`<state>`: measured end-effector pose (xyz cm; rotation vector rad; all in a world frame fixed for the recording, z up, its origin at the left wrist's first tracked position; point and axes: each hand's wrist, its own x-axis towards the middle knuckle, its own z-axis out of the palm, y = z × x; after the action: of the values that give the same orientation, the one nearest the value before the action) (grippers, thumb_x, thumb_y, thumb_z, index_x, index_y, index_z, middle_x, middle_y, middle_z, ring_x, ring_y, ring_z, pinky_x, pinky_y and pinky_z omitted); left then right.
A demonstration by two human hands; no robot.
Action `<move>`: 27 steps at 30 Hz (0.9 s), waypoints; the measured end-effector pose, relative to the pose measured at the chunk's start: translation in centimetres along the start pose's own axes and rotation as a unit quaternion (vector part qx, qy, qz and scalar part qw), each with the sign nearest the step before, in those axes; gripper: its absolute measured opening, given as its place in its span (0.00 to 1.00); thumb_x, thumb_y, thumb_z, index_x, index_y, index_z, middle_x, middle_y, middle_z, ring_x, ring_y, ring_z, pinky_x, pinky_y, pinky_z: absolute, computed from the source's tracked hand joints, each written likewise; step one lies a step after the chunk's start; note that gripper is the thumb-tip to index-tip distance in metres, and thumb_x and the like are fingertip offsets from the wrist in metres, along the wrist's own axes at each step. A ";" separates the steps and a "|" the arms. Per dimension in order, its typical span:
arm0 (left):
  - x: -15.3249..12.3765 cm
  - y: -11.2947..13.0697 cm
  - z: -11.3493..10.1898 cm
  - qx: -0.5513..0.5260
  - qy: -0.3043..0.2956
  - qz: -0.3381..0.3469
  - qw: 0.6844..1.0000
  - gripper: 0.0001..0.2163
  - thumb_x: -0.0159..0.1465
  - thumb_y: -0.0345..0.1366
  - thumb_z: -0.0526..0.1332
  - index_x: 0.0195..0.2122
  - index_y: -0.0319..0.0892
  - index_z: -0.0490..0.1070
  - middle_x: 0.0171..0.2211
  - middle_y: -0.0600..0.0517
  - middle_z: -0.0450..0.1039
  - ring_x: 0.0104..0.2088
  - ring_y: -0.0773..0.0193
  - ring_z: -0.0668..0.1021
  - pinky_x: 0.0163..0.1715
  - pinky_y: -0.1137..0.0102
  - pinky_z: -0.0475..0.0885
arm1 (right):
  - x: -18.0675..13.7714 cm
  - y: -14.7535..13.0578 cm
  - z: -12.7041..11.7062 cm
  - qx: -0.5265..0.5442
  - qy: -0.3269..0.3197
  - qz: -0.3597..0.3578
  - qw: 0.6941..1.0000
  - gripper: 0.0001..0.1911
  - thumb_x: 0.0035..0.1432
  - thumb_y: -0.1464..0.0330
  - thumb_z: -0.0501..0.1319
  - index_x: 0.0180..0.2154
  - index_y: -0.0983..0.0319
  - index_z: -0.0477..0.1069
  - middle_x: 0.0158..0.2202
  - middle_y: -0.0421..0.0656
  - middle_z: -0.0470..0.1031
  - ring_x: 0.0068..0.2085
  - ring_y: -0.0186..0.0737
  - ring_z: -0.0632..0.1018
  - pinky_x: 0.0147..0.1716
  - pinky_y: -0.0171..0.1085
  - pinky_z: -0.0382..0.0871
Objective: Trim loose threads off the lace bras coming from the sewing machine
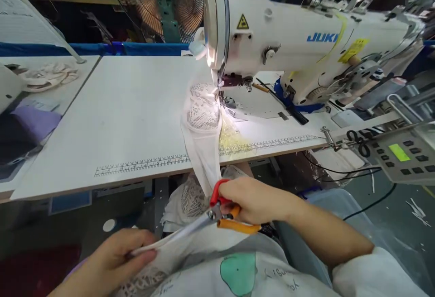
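A white lace bra (203, 111) lies under the needle of the sewing machine (282, 39), its band hanging over the table's front edge. My right hand (253, 199) is closed round the red and orange handles of a pair of scissors (197, 226). The blades point down to the left along the edge of white fabric in my lap. Near the blade tips, my left hand (118, 251) pinches that fabric edge (163, 247) between thumb and fingers. Another lace cup (192, 199) hangs below the table edge, behind the scissors.
A ruler strip (142, 165) runs along the front of the white table (136, 107). A screwdriver (295, 112) lies behind the needle area. The control panel (404, 152) juts out at right, above a clear plastic bin (340, 215). A fan (163, 2) stands behind.
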<state>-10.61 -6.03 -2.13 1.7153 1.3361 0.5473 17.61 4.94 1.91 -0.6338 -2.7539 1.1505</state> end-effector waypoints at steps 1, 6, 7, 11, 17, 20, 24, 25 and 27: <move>0.6 -0.6 -0.5 -0.014 -0.047 -0.010 0.999 0.11 0.57 0.39 0.57 0.20 0.43 0.71 0.16 0.55 0.68 0.17 0.68 0.70 0.17 0.78 0.63 | 0.3 0.4 -0.2 0.003 0.003 0.012 1.000 0.05 0.50 0.76 0.59 0.31 0.64 0.64 0.30 0.43 0.74 0.31 0.35 0.73 0.26 0.30 0.61; 3.4 -1.9 -0.9 0.078 -0.086 -0.015 0.993 0.10 0.59 0.39 0.56 0.27 0.43 0.74 0.27 0.52 0.72 0.26 0.64 0.74 0.25 0.76 0.68 | 1.5 1.7 -0.4 0.007 0.009 0.069 0.998 0.05 0.51 0.72 0.59 0.32 0.63 0.63 0.32 0.43 0.73 0.30 0.36 0.70 0.26 0.31 0.60; 3.8 -1.7 -0.6 0.104 -0.062 -0.001 0.993 0.08 0.59 0.39 0.57 0.33 0.44 0.74 0.31 0.51 0.74 0.29 0.63 0.75 0.27 0.76 0.69 | 1.7 1.6 -0.5 0.009 0.004 0.070 0.997 0.05 0.51 0.71 0.59 0.32 0.63 0.63 0.31 0.42 0.72 0.29 0.35 0.69 0.26 0.31 0.59; 5.1 0.7 1.9 0.121 0.028 0.133 0.983 0.11 0.59 0.33 0.57 0.43 0.45 0.68 0.36 0.51 0.76 0.34 0.64 0.77 0.33 0.75 0.70 | 2.1 0.9 -1.1 0.029 -0.012 0.051 0.998 0.08 0.52 0.67 0.59 0.28 0.62 0.59 0.27 0.39 0.68 0.25 0.32 0.65 0.22 0.30 0.55; 6.5 4.4 4.3 -0.002 0.077 0.119 0.990 0.05 0.59 0.31 0.56 0.33 0.43 0.71 0.20 0.55 0.70 0.25 0.66 0.74 0.26 0.75 0.69 | 2.6 0.3 -2.3 0.048 -0.024 0.002 0.999 0.10 0.53 0.65 0.57 0.27 0.61 0.56 0.26 0.37 0.65 0.25 0.31 0.63 0.22 0.30 0.53; 6.7 5.4 3.7 -0.108 0.049 0.051 0.992 0.05 0.59 0.31 0.56 0.29 0.42 0.71 0.23 0.54 0.71 0.26 0.66 0.73 0.26 0.76 0.69 | 2.8 0.5 -3.0 0.033 -0.043 0.006 0.999 0.11 0.53 0.65 0.56 0.25 0.61 0.55 0.24 0.37 0.63 0.24 0.31 0.61 0.22 0.31 0.52; 6.4 5.4 3.0 -0.191 0.028 -0.014 0.981 0.06 0.59 0.33 0.57 0.25 0.42 0.69 0.30 0.52 0.73 0.31 0.66 0.73 0.30 0.76 0.69 | 3.2 1.1 -3.4 0.031 -0.032 0.025 0.999 0.13 0.51 0.64 0.58 0.25 0.61 0.55 0.23 0.36 0.62 0.23 0.31 0.60 0.22 0.31 0.52; 6.3 5.3 2.9 -0.203 0.025 -0.024 0.979 0.06 0.59 0.34 0.58 0.25 0.42 0.69 0.30 0.52 0.73 0.31 0.66 0.73 0.30 0.76 0.69 | 3.3 1.3 -3.4 0.035 -0.026 0.026 0.999 0.12 0.50 0.64 0.59 0.25 0.61 0.55 0.24 0.36 0.62 0.23 0.31 0.60 0.22 0.31 0.52; 6.2 4.9 2.9 -0.218 0.026 -0.036 0.975 0.07 0.59 0.35 0.59 0.25 0.41 0.70 0.30 0.51 0.72 0.31 0.65 0.73 0.30 0.75 0.69 | 3.5 1.5 -3.4 0.040 -0.017 0.019 0.999 0.12 0.51 0.65 0.58 0.25 0.61 0.55 0.24 0.36 0.62 0.24 0.31 0.61 0.22 0.31 0.52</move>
<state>-3.70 -1.56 -0.53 1.2975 1.2016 0.7845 15.75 9.54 2.99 -0.6654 -2.7185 1.2851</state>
